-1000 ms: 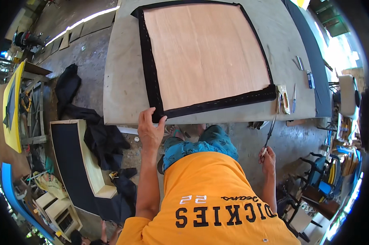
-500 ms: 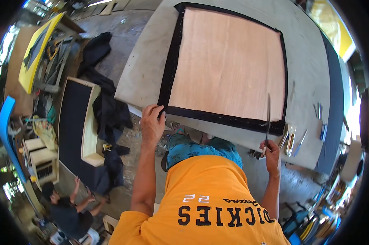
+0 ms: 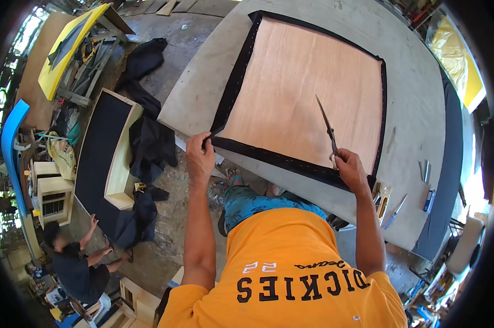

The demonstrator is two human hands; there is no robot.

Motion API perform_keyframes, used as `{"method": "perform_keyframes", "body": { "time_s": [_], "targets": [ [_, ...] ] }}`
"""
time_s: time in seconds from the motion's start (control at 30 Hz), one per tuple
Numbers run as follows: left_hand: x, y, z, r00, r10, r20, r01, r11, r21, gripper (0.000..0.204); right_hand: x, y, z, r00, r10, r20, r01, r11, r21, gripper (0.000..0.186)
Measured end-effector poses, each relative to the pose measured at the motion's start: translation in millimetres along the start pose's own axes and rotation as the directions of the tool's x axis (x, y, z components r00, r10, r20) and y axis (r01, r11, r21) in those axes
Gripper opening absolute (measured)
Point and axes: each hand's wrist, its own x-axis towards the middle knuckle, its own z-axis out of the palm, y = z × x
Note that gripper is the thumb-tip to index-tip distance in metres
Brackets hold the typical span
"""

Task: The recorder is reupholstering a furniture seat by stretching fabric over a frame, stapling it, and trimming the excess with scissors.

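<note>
A square plywood panel (image 3: 307, 87) lies on the table before me, black fabric (image 3: 235, 90) folded over its edges and fastened with a row of small staples. At its near left corner my left hand (image 3: 200, 157) is closed, fingertips pinching the fabric. My right hand (image 3: 352, 169) grips a pair of scissors (image 3: 327, 121) by the handles, above the panel's near right part. The blades point away from me and slightly left, looking nearly shut and apart from the fabric. My right fingers partly hide the handles.
On the pale table (image 3: 189, 95), right of the panel, lie a yellowish cutter (image 3: 384, 200), a slim pointed tool (image 3: 396, 211) and a blue item (image 3: 428, 200). At left, a person (image 3: 85, 270) sits by a black-covered wooden frame (image 3: 102, 147); black cloth (image 3: 154, 142) lies beside it.
My right hand has carried the scissors left and forward over the panel, and the blades now tilt left. My left hand stays at the corner, pinching the fabric. The view has shifted slightly.
</note>
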Motion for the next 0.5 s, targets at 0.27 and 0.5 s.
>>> {"method": "perform_keyframes", "body": {
  "time_s": [0.27,0.5],
  "targets": [
    [9.8,-23.1,5.5,0.999,0.045,-0.031,-0.047,0.998,-0.042,0.027,39.6,-2.5,13.5,0.994,-0.093,-0.06,0.082,0.982,-0.169,0.017],
    [17.5,-25.4,1.5,0.994,-0.062,0.09,0.074,0.987,-0.145,0.026,47.8,-13.7,22.9,0.957,-0.237,-0.167,0.109,0.829,-0.549,0.018]
  ]
}}
